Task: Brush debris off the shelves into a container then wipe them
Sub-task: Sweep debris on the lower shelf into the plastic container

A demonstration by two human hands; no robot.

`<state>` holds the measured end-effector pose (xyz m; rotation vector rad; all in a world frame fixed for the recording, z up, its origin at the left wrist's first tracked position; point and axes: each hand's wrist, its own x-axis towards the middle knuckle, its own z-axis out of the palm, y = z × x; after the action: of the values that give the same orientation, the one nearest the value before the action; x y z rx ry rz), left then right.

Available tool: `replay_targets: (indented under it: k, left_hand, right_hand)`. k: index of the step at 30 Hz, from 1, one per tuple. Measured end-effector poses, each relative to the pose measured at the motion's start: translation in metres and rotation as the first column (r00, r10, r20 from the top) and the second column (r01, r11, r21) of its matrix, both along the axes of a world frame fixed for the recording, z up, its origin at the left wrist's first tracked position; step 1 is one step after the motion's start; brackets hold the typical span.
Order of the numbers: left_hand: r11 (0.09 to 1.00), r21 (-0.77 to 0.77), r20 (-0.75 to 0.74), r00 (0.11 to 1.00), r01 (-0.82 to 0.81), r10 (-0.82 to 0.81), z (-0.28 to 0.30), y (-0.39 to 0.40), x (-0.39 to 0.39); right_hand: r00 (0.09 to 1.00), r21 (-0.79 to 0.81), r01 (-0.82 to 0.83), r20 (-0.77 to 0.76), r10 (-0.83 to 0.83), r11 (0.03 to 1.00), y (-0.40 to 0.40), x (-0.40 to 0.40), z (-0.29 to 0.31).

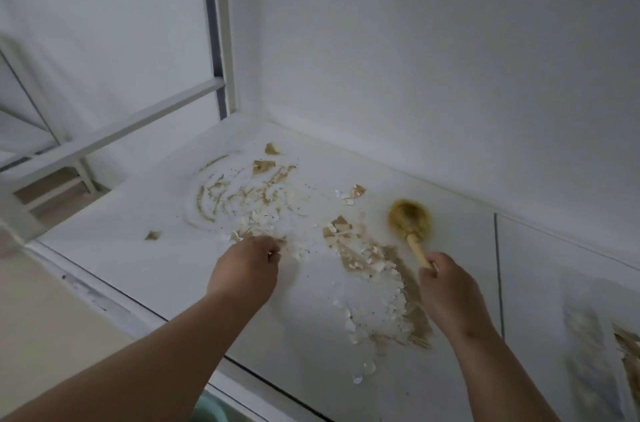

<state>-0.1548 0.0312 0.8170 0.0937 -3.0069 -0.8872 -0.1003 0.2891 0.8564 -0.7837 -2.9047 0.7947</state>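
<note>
white shelf (pixel 173 269) filling most of the view, set against a white wall (pixel 415 58), with a white frame post (pixel 221 23) rising at its back left corner

scattered across the shelf: debris (pixel 367 266) of pale flakes, tan smears and small dark specks, thickest between the two hands and trailing toward the front edge; curved tan streaks further back left

just a sliver of a pale green container (pixel 207 409) showing below the shelf's front edge at the bottom of the view; contents hidden

left hand (pixel 247 269) reaching in over the flakes, fingers curled down into the debris; whether this grip pinches anything cannot be told

right hand (pixel 446 286) closed round the wooden handle of the brush (pixel 410 219), bristle head blurred, down on the shelf near the back wall, just right of the flakes
</note>
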Motion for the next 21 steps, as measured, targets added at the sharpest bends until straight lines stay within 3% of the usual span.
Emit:
replay_targets:
  k: [4,8,10,15,21]
  left_hand:
    - [0.999,0.031,-0.08,0.997,-0.02,0.022,-0.003,-0.032,0.01]
    - [0.992,-0.014,-0.102,0.987,-0.129,0.127,-0.001,-0.071,0.016]
    - [0.981,0.047,-0.103,0.975,-0.19,0.194,0.003,-0.09,0.02]
    - [0.925,0.249,-0.136,0.935,-0.287,0.327,-0.002,-0.148,0.034]
    - [0.895,0.182,-0.107,0.896,-0.408,0.431,0.003,-0.195,0.034]
  right_hand:
    - [0.994,-0.017,-0.044,-0.098,0.042,0.999,-0.036,0.004,0.001]
    - [0.977,0.008,-0.135,-0.165,0.135,0.991,-0.089,0.006,-0.004]
    - [0.948,0.005,-0.23,-0.227,0.225,0.973,-0.115,0.007,-0.005]
    - [0.804,-0.016,-0.573,-0.204,0.559,0.819,-0.198,0.012,-0.016]
    - [0.673,-0.034,-0.737,-0.121,0.73,0.675,-0.287,0.006,-0.03]
